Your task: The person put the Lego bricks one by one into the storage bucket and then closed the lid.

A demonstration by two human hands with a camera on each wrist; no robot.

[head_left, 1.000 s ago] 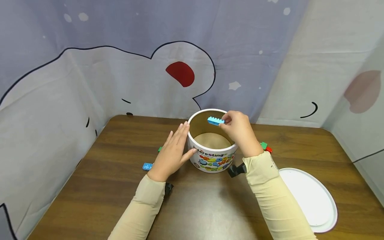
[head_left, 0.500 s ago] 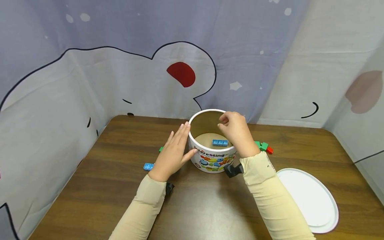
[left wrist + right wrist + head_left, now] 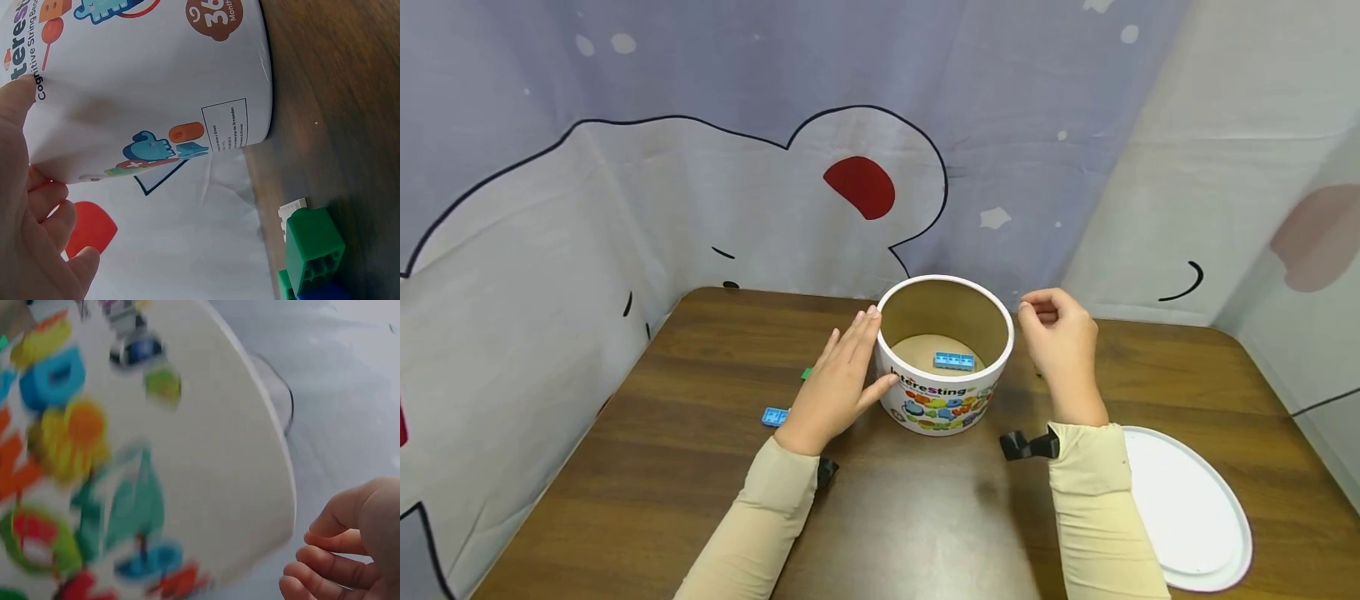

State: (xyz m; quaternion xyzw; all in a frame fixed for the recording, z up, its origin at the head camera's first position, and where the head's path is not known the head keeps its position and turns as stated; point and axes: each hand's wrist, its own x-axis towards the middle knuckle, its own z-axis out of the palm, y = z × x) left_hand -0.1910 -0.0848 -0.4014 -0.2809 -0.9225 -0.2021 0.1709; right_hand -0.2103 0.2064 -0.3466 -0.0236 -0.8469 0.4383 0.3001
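Observation:
A white printed bucket [image 3: 936, 410] stands near the back of the wooden table, its top uncovered. On its floor inside lies a blue toy brick [image 3: 954, 361]. My left hand [image 3: 835, 387] rests on the bucket's left side, fingers straight along the wall near the rim and thumb toward the front. To the right of the bucket, apart from it, hovers my right hand [image 3: 1063, 350]. Its fingers [image 3: 328, 565] are loosely bent with nothing between them. In the right wrist view the bucket's printed wall [image 3: 212, 444] is blurred beside that hand.
Left of the bucket lie a blue brick [image 3: 773, 417], partly behind my left hand, and a green piece [image 3: 806, 374]. The left wrist view shows a green brick [image 3: 315, 247] by a white piece [image 3: 290, 212]. A white lid [image 3: 1195, 508] lies at the right. A patterned cloth hangs behind.
My right hand let the blue brick drop into the bucket, then moved right, away from the rim. It now covers the green and red pieces seen earlier there. The left hand stayed on the bucket.

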